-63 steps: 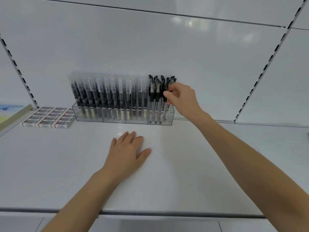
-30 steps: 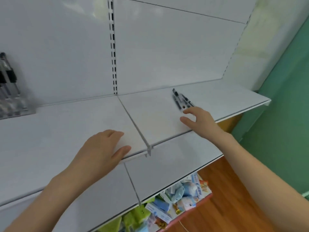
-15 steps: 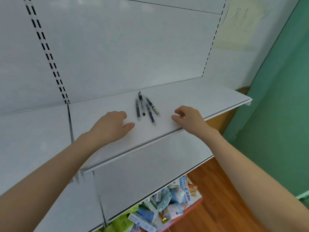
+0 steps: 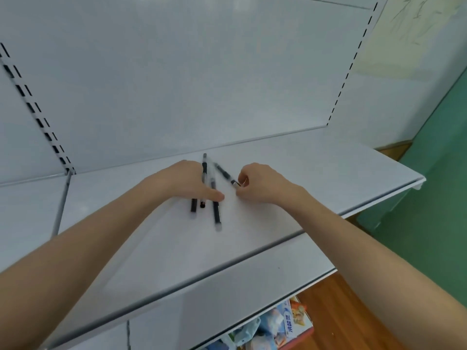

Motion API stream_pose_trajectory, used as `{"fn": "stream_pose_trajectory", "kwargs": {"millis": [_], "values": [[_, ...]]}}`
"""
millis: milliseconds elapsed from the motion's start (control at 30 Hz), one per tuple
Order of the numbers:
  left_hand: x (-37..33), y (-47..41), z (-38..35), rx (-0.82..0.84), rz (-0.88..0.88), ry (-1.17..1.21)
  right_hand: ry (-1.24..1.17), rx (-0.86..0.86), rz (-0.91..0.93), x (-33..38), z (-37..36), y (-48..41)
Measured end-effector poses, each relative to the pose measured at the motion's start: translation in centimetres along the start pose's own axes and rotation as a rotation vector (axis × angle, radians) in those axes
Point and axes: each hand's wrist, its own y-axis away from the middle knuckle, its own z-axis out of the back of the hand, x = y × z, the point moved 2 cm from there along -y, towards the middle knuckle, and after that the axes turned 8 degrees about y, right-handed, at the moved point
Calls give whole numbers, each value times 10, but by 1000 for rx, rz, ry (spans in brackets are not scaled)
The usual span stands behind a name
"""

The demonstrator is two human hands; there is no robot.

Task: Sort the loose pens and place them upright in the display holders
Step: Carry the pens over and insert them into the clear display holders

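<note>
**penpal_22:** Head view, the only one we get. Which hand is on what?

**shelfstacker:** There are 4 loose pens flat on the white shelf (image 4: pixel 328 173). The left hand (image 4: pixel 182 183) lies over 3 pens (image 4: pixel 216 215), fingers relaxed and thumb stretched out to the right. It looks like it's pressing them down, not gripping. Those 3 run roughly near-to-far, and their near ends poke out below the thumb, toward the person.

**penpal_22:** And number 4?

**shelfstacker:** The slanted pen (image 4: pixel 225 174) sits just right of the bunch, running far-left to near-right. Its near end is right at the right hand (image 4: pixel 260 184), which has curled fingers pinched on that tip. So the right hand is clearly closer to it, and I'd guess it gets lifted by that end.

**penpal_22:** Holders?

**shelfstacker:** The display holders aren't in shot. Every pen is lying down, none upright yet, so the sorting looks far from finished.
</note>
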Motion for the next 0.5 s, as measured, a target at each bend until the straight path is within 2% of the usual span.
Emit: {"fn": "stream_pose_trajectory", "kwargs": {"millis": [100,333,433,500], "values": [[-4,-9,1,-2,28,-28,30,8,8,-15,8,-16],[-8,-8,-9,-178,206,-100,49,-25,182,-23,10,-48],[-10,-1,-13,-214,292,0,-3,-43,235,-29,11,-49],[-8,9,-9,-244,307,261,-200,-62,245,-37,20,-40]]}}
